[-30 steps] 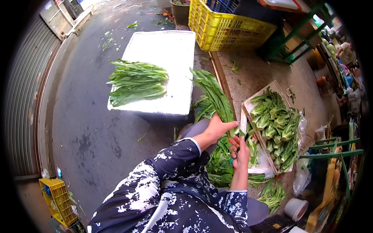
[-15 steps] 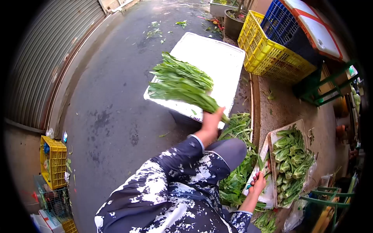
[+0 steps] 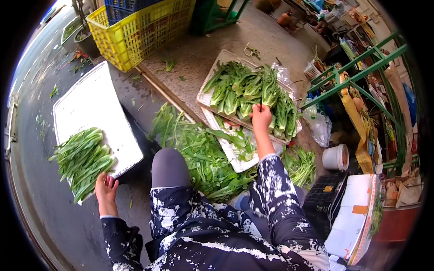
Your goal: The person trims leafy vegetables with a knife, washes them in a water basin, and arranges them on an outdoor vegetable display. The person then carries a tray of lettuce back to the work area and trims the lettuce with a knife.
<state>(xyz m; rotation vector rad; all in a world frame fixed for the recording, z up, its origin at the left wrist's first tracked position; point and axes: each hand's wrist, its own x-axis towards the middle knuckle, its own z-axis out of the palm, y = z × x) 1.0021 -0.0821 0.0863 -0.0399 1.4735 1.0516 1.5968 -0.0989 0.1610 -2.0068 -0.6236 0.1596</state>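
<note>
Beside the leafy greens (image 3: 86, 158) on the white foam box (image 3: 92, 108), my left hand (image 3: 107, 193) has its fingers apart and slightly curled, holding nothing. My right hand (image 3: 261, 121) is closed over the front edge of a tray of trimmed green stalks (image 3: 244, 88). A thin dark blade, seemingly of a small knife (image 3: 260, 103), sticks up from its fingers. Its handle is hidden. Loose leaves (image 3: 203, 158) lie in a heap between my knee and a second white tray (image 3: 237, 166).
A yellow crate (image 3: 135, 36) stands at the back left, with a blue crate (image 3: 124, 9) in it. To the right are a green metal frame (image 3: 352, 79), a white bucket (image 3: 335, 157), a black crate (image 3: 322, 201) and a white box (image 3: 355, 207). More thin greens (image 3: 300, 167) lie near the bucket.
The view has swung right. My left hand has let go of the stalks it carried to the box, which now lie with the others. My right hand has moved forward to the tray of greens.
</note>
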